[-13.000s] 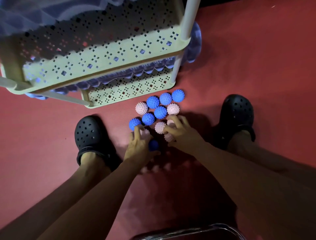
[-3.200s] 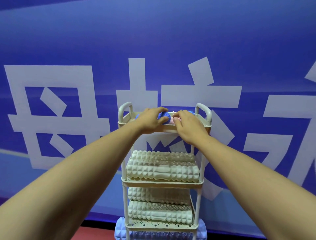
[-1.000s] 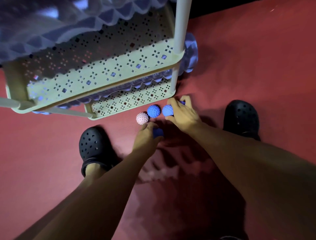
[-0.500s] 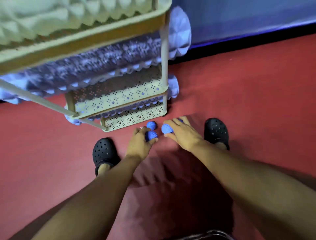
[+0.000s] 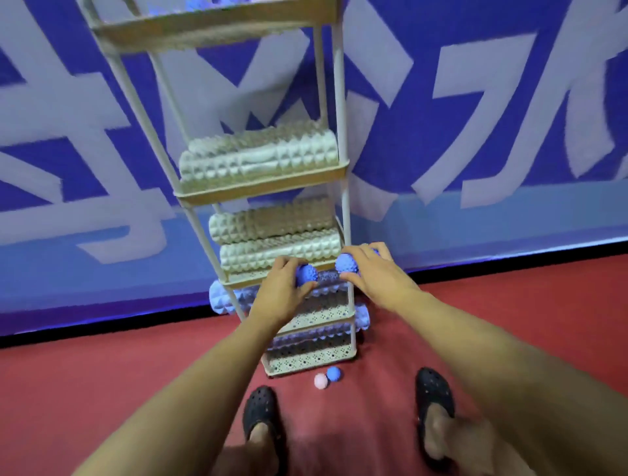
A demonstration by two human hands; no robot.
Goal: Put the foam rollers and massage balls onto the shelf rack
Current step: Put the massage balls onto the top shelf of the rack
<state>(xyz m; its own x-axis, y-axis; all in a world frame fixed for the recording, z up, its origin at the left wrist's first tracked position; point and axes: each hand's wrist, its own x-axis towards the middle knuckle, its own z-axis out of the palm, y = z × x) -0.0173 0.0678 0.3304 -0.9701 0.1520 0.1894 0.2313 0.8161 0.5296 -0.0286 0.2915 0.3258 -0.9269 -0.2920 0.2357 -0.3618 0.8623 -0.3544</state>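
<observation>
A tall cream shelf rack (image 5: 334, 102) stands before a blue banner wall. White foam rollers (image 5: 258, 159) fill its middle tiers and pale blue rollers (image 5: 221, 299) lie on the lower tiers. Blue balls show on the top tier (image 5: 200, 4). My left hand (image 5: 282, 292) grips a blue spiky ball (image 5: 307, 274). My right hand (image 5: 373, 271) grips another blue spiky ball (image 5: 346, 263). Both hands are raised in front of the lower tiers. On the red floor by the rack's foot lie a pink ball (image 5: 320, 381) and a blue ball (image 5: 333, 373).
My two feet in black clogs (image 5: 260, 407) (image 5: 435, 390) stand on the red floor (image 5: 102, 390) either side of the loose balls. The blue banner with large white characters (image 5: 475, 119) runs behind the rack.
Both hands have lifted off the floor, each with a blue ball, up to the rack's lower tiers. The view has tilted up from the floor to the rack.
</observation>
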